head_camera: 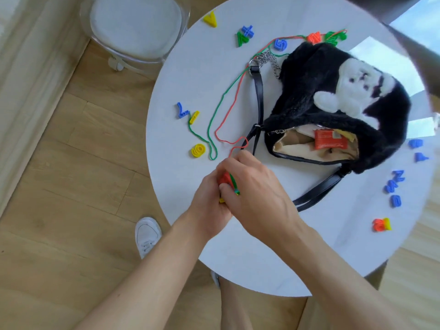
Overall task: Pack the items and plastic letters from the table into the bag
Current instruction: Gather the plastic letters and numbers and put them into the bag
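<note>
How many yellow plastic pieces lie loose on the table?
3: a V at the far edge, a small one on the green string, a round one left of the hands. More may hide in the hands.

A round white table (238,263) stands on a light wood-plank floor (71,163), with a clear-framed chair with a white seat cushion (135,25) just beside its far-left edge. Bright daylight glares at the upper right, possibly from a window (419,17).

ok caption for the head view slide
Both hands, left and right, bunch plastic letters beside the open black furry bag on the round white table.
</note>
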`<state>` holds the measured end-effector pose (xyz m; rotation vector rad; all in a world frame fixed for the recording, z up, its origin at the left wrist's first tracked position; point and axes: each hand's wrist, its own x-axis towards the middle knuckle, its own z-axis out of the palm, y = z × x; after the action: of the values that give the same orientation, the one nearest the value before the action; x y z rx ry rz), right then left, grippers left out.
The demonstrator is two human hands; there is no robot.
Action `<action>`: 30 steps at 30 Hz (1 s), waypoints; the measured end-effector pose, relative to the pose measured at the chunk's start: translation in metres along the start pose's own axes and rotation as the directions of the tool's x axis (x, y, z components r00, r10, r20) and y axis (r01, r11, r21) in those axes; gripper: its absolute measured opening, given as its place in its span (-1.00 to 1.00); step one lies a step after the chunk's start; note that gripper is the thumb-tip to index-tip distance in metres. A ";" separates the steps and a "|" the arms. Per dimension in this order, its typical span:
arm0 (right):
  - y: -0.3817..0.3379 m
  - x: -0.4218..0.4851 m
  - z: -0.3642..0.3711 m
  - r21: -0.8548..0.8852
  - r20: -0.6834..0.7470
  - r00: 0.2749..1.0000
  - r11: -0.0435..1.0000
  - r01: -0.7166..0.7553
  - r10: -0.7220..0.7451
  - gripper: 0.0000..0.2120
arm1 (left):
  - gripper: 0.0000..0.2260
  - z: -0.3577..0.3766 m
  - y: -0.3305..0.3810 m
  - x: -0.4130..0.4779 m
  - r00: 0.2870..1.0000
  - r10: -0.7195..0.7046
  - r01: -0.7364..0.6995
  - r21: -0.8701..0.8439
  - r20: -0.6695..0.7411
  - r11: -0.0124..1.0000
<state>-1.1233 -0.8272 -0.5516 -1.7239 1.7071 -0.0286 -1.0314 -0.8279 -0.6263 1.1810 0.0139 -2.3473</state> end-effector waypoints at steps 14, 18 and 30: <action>0.107 -0.054 -0.078 0.441 -0.160 0.975 0.895 -0.069 0.154 -0.33 | -0.68 0.107 -0.027 0.051 0.997 -0.050 0.048 -0.031 -0.062 0.998; 0.149 -0.045 -0.085 0.439 -0.389 0.869 0.891 -0.116 0.305 -0.47 | -0.67 0.127 -0.035 0.080 0.985 -0.110 0.093 -0.132 -0.131 0.987; 0.215 0.048 -0.127 -0.339 -0.458 0.889 0.925 -0.172 -0.002 -0.77 | -0.74 0.154 -0.036 0.122 0.963 -0.040 0.002 -0.141 -0.268 0.990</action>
<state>-1.3642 -0.9023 -0.5808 -2.0284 2.2482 -0.0753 -1.2233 -0.8852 -0.6300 1.4262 0.2817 -2.1457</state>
